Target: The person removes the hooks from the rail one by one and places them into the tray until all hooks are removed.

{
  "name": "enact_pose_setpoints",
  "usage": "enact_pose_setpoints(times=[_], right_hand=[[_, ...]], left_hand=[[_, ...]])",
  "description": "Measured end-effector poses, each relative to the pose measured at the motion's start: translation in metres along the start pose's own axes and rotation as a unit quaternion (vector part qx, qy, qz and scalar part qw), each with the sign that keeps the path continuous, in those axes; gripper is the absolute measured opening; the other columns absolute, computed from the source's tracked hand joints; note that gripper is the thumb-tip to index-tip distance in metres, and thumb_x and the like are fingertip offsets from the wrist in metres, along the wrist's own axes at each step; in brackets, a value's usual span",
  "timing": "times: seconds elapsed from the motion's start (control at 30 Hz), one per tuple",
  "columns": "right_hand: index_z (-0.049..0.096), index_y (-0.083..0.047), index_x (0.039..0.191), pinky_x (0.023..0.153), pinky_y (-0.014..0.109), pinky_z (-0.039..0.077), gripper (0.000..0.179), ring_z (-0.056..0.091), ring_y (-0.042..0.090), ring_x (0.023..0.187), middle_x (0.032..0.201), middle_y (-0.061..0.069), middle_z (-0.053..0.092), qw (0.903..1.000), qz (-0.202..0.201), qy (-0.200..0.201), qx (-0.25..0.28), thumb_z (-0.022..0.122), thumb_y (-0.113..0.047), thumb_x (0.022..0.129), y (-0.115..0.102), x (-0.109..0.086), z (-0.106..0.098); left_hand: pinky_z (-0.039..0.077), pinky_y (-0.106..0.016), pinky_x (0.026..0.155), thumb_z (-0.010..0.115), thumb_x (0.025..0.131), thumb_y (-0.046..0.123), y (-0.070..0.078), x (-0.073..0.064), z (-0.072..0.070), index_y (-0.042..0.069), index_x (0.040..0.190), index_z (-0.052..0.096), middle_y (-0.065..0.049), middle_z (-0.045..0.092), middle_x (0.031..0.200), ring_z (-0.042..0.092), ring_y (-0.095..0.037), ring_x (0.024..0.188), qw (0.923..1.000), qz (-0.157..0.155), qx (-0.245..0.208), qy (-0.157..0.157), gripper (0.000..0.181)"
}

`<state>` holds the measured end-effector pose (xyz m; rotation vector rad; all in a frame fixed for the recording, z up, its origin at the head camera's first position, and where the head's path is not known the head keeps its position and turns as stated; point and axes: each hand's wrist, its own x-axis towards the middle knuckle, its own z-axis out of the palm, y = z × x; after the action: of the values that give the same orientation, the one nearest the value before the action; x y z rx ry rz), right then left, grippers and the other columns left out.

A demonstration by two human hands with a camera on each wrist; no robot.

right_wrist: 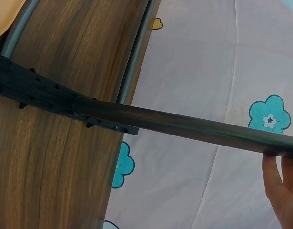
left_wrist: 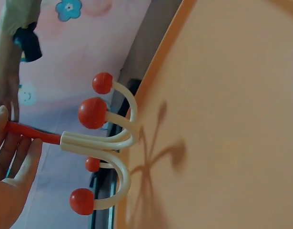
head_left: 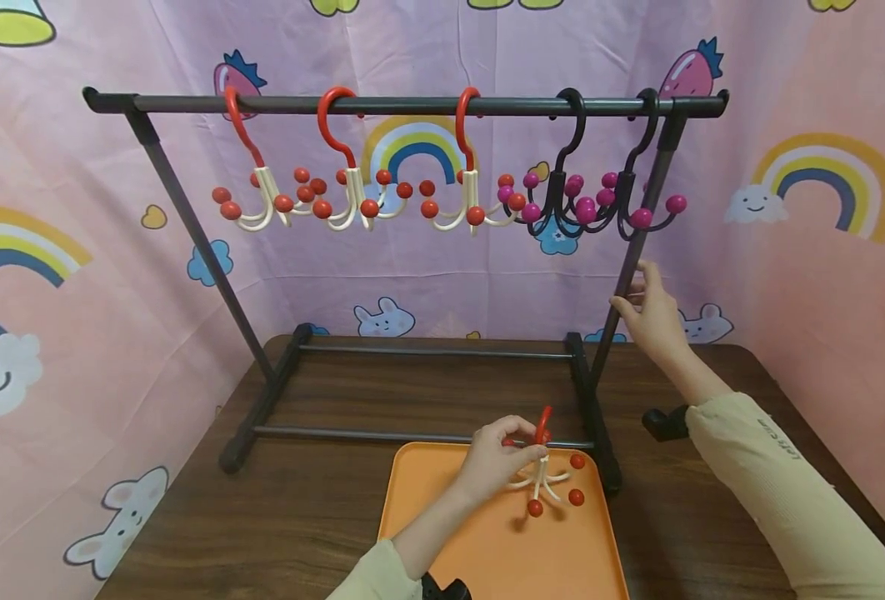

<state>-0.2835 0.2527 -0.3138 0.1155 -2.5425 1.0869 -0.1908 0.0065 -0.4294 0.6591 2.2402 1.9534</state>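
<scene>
My left hand (head_left: 521,448) pinches the red stem of a cream multi-arm hook with red balls (head_left: 543,482), held just above an orange tray (head_left: 480,542). In the left wrist view the hook (left_wrist: 106,143) hangs beside the tray (left_wrist: 222,109), with my left hand (left_wrist: 15,157) on its red stem. My right hand (head_left: 632,297) holds the right upright post (head_left: 641,229) of a black rack. The right wrist view shows its fingers (right_wrist: 279,183) curled behind the post (right_wrist: 184,125).
On the rack's top bar (head_left: 405,105) hang three red-and-cream hooks (head_left: 348,187) at the left and two black hooks with magenta balls (head_left: 588,200) at the right. The rack stands on a dark wooden table (head_left: 322,500). A pink printed cloth (head_left: 60,250) surrounds it.
</scene>
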Motion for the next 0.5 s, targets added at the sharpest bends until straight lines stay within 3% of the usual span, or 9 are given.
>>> enact_pose_setpoints(times=[0.13,0.37,0.5], right_hand=[[0.023,-0.012,0.135,0.087,0.06,0.042,0.052,0.051,0.042,0.11,0.114,0.025,0.051,1.0,0.005,-0.003,0.002,0.052,-0.016,0.092,0.0,0.0,0.001],[0.025,-0.012,0.133,0.085,0.06,0.043,0.049,0.053,0.043,0.107,0.112,0.026,0.053,0.9999,-0.009,0.008,0.004,0.052,-0.015,0.092,0.001,0.0,0.001],[0.025,-0.011,0.133,0.085,0.06,0.043,0.048,0.053,0.043,0.107,0.112,0.026,0.053,0.9999,-0.01,0.01,0.0,0.052,-0.015,0.092,0.0,0.0,0.002]], left_hand=[[0.052,-0.017,0.065,0.07,0.078,0.009,-0.007,-0.001,0.014,0.0,0.091,0.064,-0.012,0.065,0.094,0.066,-0.014,0.078,0.9999,0.006,-0.013,0.002,0.017],[0.053,-0.02,0.066,0.069,0.079,0.006,-0.016,-0.004,0.031,0.0,0.091,0.063,-0.009,0.061,0.095,0.065,-0.009,0.079,0.9982,0.001,-0.056,-0.02,0.015],[0.053,-0.02,0.069,0.069,0.078,0.005,-0.02,-0.007,0.036,-0.001,0.091,0.062,-0.008,0.06,0.094,0.065,-0.008,0.08,0.9977,0.012,-0.065,-0.01,0.016]])
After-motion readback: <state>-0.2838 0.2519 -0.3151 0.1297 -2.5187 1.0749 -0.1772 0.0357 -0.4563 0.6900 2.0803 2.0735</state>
